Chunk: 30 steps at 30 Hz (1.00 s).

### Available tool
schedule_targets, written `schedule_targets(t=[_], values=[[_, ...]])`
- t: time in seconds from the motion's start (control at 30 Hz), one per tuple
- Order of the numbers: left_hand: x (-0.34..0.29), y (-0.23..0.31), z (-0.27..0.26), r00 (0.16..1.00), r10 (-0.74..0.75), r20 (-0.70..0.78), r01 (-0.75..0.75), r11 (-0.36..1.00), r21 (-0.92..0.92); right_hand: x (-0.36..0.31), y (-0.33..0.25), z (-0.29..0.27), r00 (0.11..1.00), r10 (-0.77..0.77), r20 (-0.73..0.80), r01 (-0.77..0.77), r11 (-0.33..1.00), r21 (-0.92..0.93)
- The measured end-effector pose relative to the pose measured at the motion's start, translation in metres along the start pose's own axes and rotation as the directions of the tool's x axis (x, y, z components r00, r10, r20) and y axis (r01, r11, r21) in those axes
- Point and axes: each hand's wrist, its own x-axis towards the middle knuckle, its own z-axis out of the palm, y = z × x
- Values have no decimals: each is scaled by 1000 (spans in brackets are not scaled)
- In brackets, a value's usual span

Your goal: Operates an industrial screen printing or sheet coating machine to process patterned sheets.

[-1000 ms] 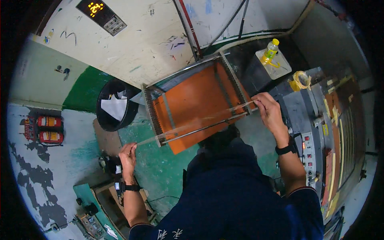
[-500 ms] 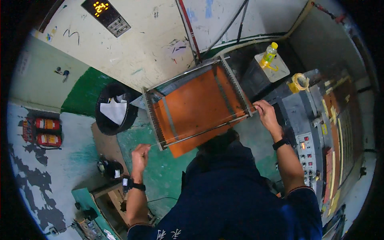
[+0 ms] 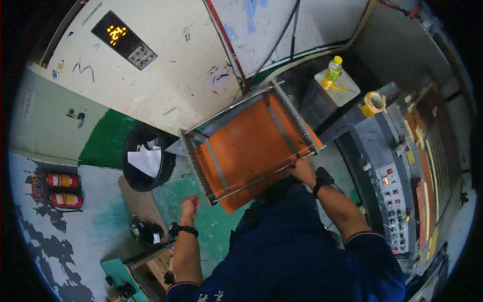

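Right hand [image 3: 303, 171]: while I'm meeting the rack's [image 3: 293, 113] lower edge, centre-right, I cannot tell my grip.
Left hand [image 3: 190, 207]: I'm curling my fingers, left-centre, contents unclear.
Orange sheet [image 3: 246, 146]: showing mid-frame.

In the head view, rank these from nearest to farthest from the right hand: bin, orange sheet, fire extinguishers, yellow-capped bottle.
1. Orange sheet, beside the right hand.
2. Yellow-capped bottle, upper right.
3. Bin, left of the sheet.
4. Fire extinguishers, far left.

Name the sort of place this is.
Probably an industrial workshop: in view are a metal rack with orange sheeting, a control panel and red fire extinguishers.
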Motion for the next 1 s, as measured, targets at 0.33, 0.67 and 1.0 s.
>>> schedule_targets(t=[0.33,0.67,1.0], values=[[47,-23,24,942,167,290,-265,902,341,28,44,49,938,255,236,-328,871,364],[-9,29,68,995,16,103,-56,917,395,5,17,-10,992,-73,104,86,988,-128],[-8,24,78,989,23,144,-67,949,309,22,12,-13,999,-54,7,54,965,-255]])
